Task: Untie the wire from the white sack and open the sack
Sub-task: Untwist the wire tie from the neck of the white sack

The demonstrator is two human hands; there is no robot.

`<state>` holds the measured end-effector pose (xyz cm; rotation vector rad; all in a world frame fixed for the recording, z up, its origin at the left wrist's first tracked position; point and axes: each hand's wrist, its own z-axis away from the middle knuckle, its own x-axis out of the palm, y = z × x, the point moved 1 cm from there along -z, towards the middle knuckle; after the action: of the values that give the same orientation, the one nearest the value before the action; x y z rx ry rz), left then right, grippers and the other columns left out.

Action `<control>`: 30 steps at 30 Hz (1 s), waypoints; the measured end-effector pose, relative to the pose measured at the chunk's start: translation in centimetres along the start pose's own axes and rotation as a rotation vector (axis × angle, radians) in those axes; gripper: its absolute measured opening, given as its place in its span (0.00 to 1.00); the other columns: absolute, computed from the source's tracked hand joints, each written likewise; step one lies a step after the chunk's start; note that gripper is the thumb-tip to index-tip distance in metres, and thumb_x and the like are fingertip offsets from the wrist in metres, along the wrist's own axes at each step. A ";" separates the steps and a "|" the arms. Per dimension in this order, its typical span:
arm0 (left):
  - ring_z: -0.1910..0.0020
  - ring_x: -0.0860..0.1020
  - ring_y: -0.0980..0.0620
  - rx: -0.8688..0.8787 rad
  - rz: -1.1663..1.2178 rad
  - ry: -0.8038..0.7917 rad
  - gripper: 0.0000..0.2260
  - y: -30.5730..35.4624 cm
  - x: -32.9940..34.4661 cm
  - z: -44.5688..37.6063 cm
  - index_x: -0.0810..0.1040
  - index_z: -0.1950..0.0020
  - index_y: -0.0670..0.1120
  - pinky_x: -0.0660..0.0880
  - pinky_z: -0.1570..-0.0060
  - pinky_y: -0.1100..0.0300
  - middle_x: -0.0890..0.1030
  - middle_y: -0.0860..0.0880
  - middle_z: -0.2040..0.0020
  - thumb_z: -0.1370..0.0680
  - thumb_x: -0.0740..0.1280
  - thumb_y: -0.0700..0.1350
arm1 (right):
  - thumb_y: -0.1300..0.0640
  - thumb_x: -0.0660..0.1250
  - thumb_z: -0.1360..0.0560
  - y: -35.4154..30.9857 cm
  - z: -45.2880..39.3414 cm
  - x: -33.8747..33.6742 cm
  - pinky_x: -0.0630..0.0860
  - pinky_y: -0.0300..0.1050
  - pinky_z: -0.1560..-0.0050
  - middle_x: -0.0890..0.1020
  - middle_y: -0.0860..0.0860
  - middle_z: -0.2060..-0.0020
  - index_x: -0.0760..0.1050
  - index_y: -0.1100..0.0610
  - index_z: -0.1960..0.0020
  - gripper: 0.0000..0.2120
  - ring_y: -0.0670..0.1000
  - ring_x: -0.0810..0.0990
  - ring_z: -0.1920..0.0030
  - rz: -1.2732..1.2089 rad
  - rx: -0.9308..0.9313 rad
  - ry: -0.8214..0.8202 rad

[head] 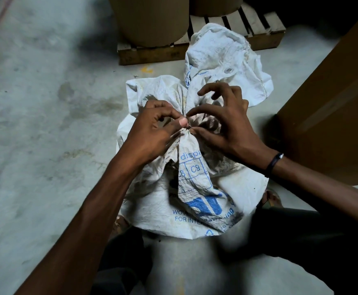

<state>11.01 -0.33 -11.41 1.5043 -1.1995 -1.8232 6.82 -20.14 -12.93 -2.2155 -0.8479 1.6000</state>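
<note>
A white woven sack with blue print stands on the concrete floor between my legs. Its neck is bunched tight at a dark wire tie, and the loose top flap spreads out beyond it. My left hand pinches the bunched neck at the wire with thumb and forefinger. From the other side, my right hand meets the same spot, its thumb and forefinger tips at the tie and the other fingers spread above. The wire itself is mostly hidden by fingertips and folds.
A wooden pallet carrying large brown cardboard rolls lies just beyond the sack. A tall brown cardboard box stands close on the right. Grey concrete floor stretches to the left.
</note>
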 end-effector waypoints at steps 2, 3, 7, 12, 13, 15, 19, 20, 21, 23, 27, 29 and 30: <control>0.44 0.76 0.59 0.055 -0.020 0.035 0.06 0.3 0.3 0.0 0.87 0.51 0.43 0.67 0.43 0.73 0.76 0.48 0.42 0.24 0.75 0.45 | 0.44 0.74 0.26 -0.3 0.0 0.2 0.68 0.59 0.43 0.78 0.44 0.40 0.85 0.45 0.47 0.10 0.53 0.70 0.39 -0.049 0.003 0.015; 0.44 0.76 0.60 0.072 -0.036 0.056 0.07 0.5 0.3 0.0 0.87 0.51 0.43 0.67 0.44 0.75 0.75 0.49 0.43 0.24 0.76 0.46 | 0.43 0.72 0.25 -0.3 0.0 0.4 0.67 0.61 0.45 0.80 0.42 0.44 0.85 0.45 0.48 0.09 0.53 0.71 0.41 -0.060 0.006 0.016; 0.45 0.76 0.59 0.059 -0.095 0.088 0.07 0.4 0.4 -0.3 0.87 0.53 0.45 0.65 0.49 0.79 0.75 0.51 0.45 0.24 0.76 0.48 | 0.39 0.72 0.26 0.3 -0.3 0.3 0.65 0.60 0.48 0.84 0.42 0.53 0.86 0.43 0.52 0.10 0.53 0.73 0.45 -0.072 0.045 0.036; 0.45 0.77 0.58 0.031 -0.076 0.089 0.05 0.4 0.7 -0.1 0.86 0.55 0.49 0.66 0.49 0.77 0.77 0.49 0.43 0.24 0.76 0.49 | 0.37 0.69 0.23 0.2 -0.1 -0.6 0.59 0.53 0.51 0.84 0.41 0.59 0.86 0.43 0.51 0.12 0.52 0.75 0.49 0.135 -0.054 0.035; 0.45 0.77 0.58 0.028 -0.074 0.091 0.04 0.4 0.7 -0.1 0.86 0.56 0.49 0.66 0.50 0.78 0.77 0.49 0.43 0.24 0.76 0.49 | 0.38 0.69 0.23 0.2 0.0 -0.6 0.59 0.53 0.51 0.85 0.41 0.60 0.86 0.43 0.51 0.12 0.52 0.76 0.50 0.148 -0.062 0.043; 0.46 0.77 0.59 0.023 -0.072 0.087 0.04 0.5 0.7 -0.2 0.86 0.57 0.50 0.66 0.50 0.79 0.78 0.49 0.44 0.24 0.75 0.49 | 0.40 0.71 0.24 0.1 0.2 -0.6 0.58 0.53 0.51 0.85 0.42 0.60 0.86 0.44 0.51 0.10 0.53 0.76 0.50 0.134 -0.051 0.046; 0.49 0.76 0.62 0.034 -0.040 0.076 0.07 0.4 0.8 -0.3 0.87 0.55 0.46 0.69 0.49 0.73 0.80 0.47 0.45 0.23 0.74 0.49 | 0.43 0.72 0.25 0.2 0.2 -0.9 0.59 0.53 0.50 0.84 0.42 0.62 0.87 0.44 0.50 0.08 0.53 0.76 0.50 0.059 0.010 0.040; 0.51 0.76 0.63 0.034 -0.028 0.074 0.08 0.4 0.7 -0.2 0.87 0.55 0.46 0.69 0.49 0.72 0.80 0.47 0.46 0.22 0.74 0.50 | 0.44 0.72 0.26 0.3 0.2 -0.9 0.58 0.53 0.51 0.82 0.41 0.63 0.87 0.45 0.51 0.08 0.54 0.75 0.50 0.047 0.027 0.042; 0.52 0.75 0.64 0.033 -0.019 0.072 0.08 0.4 0.7 -0.2 0.87 0.55 0.46 0.69 0.49 0.71 0.80 0.48 0.47 0.21 0.72 0.50 | 0.44 0.73 0.26 0.3 0.2 -0.9 0.56 0.52 0.51 0.79 0.39 0.65 0.87 0.45 0.51 0.08 0.54 0.75 0.49 0.042 0.046 0.043; 0.51 0.76 0.61 0.035 -0.024 0.067 0.09 0.2 0.7 -0.3 0.86 0.55 0.49 0.70 0.49 0.65 0.81 0.49 0.50 0.19 0.69 0.49 | 0.47 0.74 0.27 0.6 0.2 -1.0 0.55 0.51 0.52 0.78 0.39 0.65 0.87 0.46 0.52 0.06 0.53 0.74 0.48 0.047 0.090 0.048; 0.51 0.80 0.56 0.057 -0.151 -0.013 0.04 -0.4 1.3 -0.1 0.84 0.50 0.49 0.73 0.51 0.69 0.83 0.51 0.50 0.20 0.69 0.46 | 0.49 0.74 0.27 0.9 0.1 -1.5 0.61 0.55 0.47 0.85 0.43 0.59 0.86 0.46 0.56 0.03 0.48 0.78 0.46 0.059 0.157 0.042; 0.50 0.81 0.57 0.133 -0.210 -0.069 0.04 -0.4 1.9 0.2 0.82 0.49 0.49 0.74 0.51 0.71 0.83 0.52 0.50 0.20 0.69 0.43 | 0.49 0.74 0.28 1.0 0.1 -1.7 0.65 0.57 0.45 0.86 0.42 0.60 0.85 0.47 0.57 0.03 0.46 0.81 0.50 0.049 0.167 0.018; 0.49 0.81 0.56 0.165 -0.222 -0.084 0.04 -0.3 2.3 0.3 0.82 0.48 0.49 0.75 0.50 0.71 0.83 0.52 0.50 0.20 0.68 0.42 | 0.49 0.73 0.28 1.1 0.1 -1.8 0.67 0.58 0.44 0.86 0.42 0.60 0.85 0.47 0.58 0.04 0.45 0.81 0.50 0.025 0.173 0.010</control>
<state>10.12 -1.89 -12.85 1.7272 -1.2934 -1.9899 6.67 -22.06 -12.20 -2.1191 -0.6548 1.6062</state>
